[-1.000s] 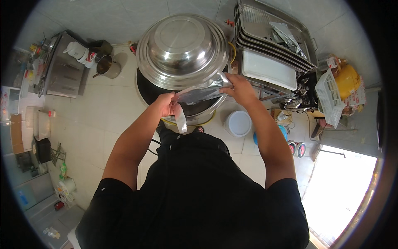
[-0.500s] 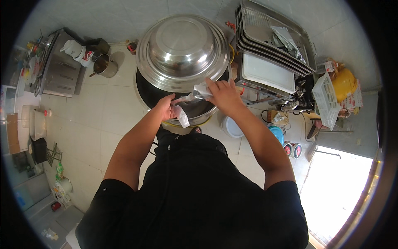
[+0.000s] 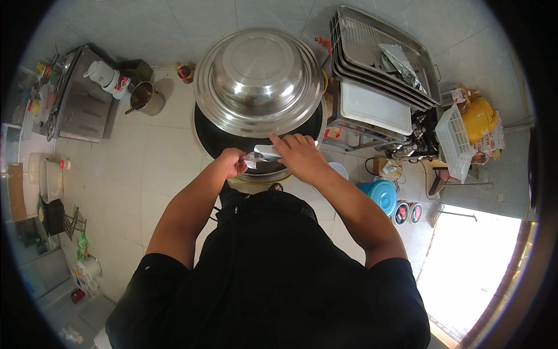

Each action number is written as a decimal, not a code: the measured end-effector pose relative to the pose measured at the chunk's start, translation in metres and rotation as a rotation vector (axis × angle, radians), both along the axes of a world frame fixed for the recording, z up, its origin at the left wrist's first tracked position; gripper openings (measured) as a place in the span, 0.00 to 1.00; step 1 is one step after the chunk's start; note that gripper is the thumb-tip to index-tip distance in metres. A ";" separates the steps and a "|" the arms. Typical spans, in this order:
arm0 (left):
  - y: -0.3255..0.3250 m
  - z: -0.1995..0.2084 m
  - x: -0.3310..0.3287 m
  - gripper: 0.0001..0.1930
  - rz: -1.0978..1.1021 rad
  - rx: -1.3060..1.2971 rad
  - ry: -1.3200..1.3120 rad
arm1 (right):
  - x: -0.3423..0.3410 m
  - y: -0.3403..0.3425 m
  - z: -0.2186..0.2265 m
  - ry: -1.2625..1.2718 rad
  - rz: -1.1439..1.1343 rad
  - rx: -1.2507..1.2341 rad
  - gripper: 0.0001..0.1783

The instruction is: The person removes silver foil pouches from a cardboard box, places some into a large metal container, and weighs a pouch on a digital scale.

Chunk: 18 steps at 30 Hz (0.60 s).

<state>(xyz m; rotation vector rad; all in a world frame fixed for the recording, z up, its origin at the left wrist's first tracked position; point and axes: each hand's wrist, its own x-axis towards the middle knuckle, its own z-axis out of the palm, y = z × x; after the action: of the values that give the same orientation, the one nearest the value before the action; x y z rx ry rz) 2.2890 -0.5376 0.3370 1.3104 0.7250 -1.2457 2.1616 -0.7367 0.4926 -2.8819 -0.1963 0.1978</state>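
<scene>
My right hand [image 3: 301, 156] is closed around a silvery, shiny plastic packet [image 3: 266, 153], which sticks out of its left side. With fingers pinched, my left hand [image 3: 233, 162] grips a thin whitish strip at the packet's left end; whether the strip is still joined to it I cannot tell. Both hands are over the near opening of a large round pot [image 3: 208, 132] with a dark inside. A wide stainless steel basin [image 3: 258, 64] lies upside down across the pot's far part. What is inside the packet does not show.
Stacked metal trays [image 3: 383, 64] stand on a rack at the far right, above a white tray [image 3: 375, 107]. Near it are a white plastic basket [image 3: 455, 145] and a blue-lidded bucket [image 3: 382, 196]. At the left stand a steel pot [image 3: 148, 98] and a metal cabinet [image 3: 87, 96].
My right hand has moved left and nearer to me, closer to my left hand. The whitish strip that hung long below my left hand now shows as a short piece between the hands.
</scene>
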 end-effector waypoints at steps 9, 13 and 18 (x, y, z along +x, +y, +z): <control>0.011 -0.037 0.006 0.11 0.059 0.051 0.089 | -0.012 -0.015 -0.010 -0.016 -0.151 0.222 0.36; 0.009 -0.042 0.000 0.11 0.003 0.104 0.078 | -0.021 -0.032 -0.042 0.218 -0.219 0.362 0.34; 0.015 -0.043 0.000 0.11 -0.095 0.084 0.048 | -0.038 -0.037 -0.099 0.201 -0.356 0.354 0.25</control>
<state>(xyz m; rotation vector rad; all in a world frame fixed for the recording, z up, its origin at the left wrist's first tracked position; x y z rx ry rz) 2.2886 -0.5222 0.2944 1.4009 0.7641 -1.3390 2.1240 -0.7734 0.3940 -2.4715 0.2879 0.3430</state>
